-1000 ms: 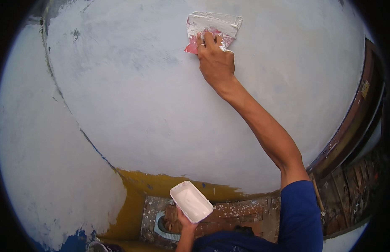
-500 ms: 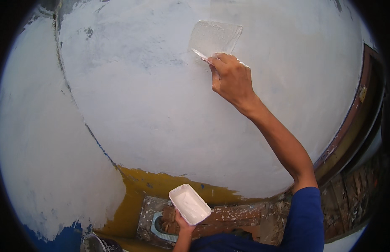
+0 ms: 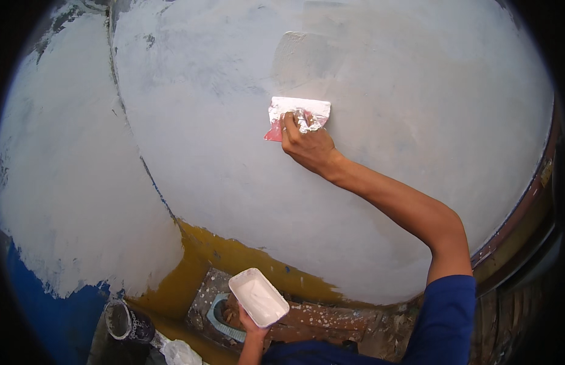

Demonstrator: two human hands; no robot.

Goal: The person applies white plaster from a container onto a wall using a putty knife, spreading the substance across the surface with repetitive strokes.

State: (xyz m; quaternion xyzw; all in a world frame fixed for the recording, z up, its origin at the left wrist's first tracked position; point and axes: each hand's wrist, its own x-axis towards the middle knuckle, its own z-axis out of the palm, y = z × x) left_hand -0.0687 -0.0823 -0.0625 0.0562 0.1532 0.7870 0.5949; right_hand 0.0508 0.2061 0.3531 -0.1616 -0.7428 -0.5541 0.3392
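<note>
My right hand grips a red putty spreader against the pale wall. White putty coats the spreader's broad blade, and some is smeared on the fingers. Just above it, a smoothed patch of putty has a raised ridge at its upper left. Low in front of me, my left hand holds up a white rectangular tub from below, its fingers partly hidden underneath. White putty lies inside the tub.
A wall corner runs down on the left, with yellow and blue paint lower down. Below are a dark bucket, a crumpled plastic bag, a light-blue curved fixture and spattered boards. A brown frame borders the right.
My right hand has moved down with the spreader, now turned so its coated face shows. The patch above looks thinner and smoother. The view has shifted, bringing more of the bucket in.
</note>
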